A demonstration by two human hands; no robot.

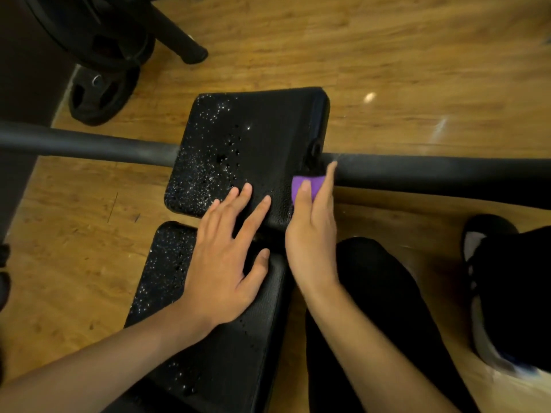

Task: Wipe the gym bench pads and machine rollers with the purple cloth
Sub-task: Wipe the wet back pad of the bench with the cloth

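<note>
Purple cloth [307, 186] is pinched in the right hand [311, 242], at the right edge of the far pad [268, 129], just beside the roller [432, 174]. The left hand [223, 263] lies flat with fingers spread, bridging the far pad and the droplet-speckled near pad [238, 353].

Warm indoor light, glare spots on the wood floor [402, 70], soft blur, bowed edges.

Water droplets [205, 174] speckle the black bench pads [277, 123].
</note>
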